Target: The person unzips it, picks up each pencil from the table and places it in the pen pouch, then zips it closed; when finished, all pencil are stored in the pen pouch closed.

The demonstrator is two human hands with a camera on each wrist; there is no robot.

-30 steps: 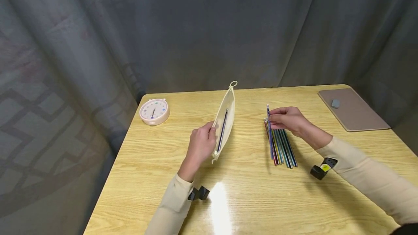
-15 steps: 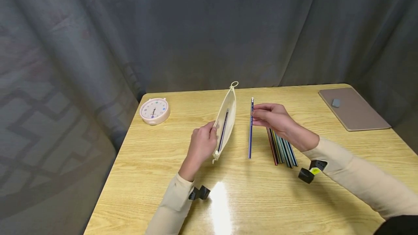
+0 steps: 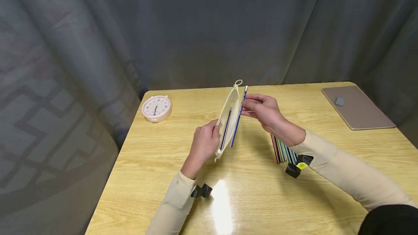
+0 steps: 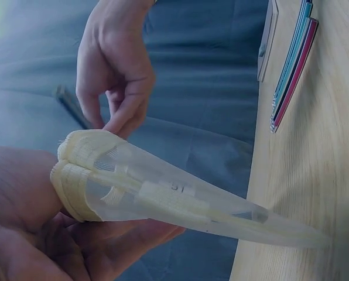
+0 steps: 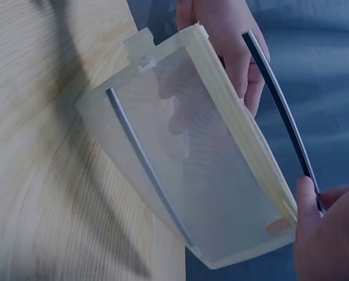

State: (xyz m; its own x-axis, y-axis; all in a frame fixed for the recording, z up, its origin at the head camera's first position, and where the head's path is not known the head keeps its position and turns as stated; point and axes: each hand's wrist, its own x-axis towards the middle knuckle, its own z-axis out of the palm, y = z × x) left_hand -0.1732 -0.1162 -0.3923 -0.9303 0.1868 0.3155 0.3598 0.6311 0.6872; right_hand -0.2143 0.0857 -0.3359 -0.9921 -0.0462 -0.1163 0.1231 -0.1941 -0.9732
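Note:
My left hand [image 3: 205,141] grips the near side of a cream mesh zipper pouch [image 5: 192,140], which is held up over the table with its mouth parted. One dark pencil [image 3: 226,128] lies inside it and shows through the mesh in the right wrist view. My right hand [image 3: 265,112] pinches a blue pencil [image 3: 238,117] near its eraser end, the shaft slanting down right beside the pouch's opening. Below the right forearm several coloured pencils [image 3: 281,151] lie side by side on the table, partly covered by the arm and its wrist camera.
A pink round clock [image 3: 157,108] stands at the back left of the wooden table [image 3: 156,177]. At the back right lies a flat brownish-pink board [image 3: 362,110] with a small grey eraser [image 3: 339,101] on it. Dark curtains [image 3: 215,28] hang behind and to the left.
My right hand has lifted the blue pencil off the row and carried it left to the pouch's mouth, tilting it. The left hand keeps its grip on the pouch, almost still.

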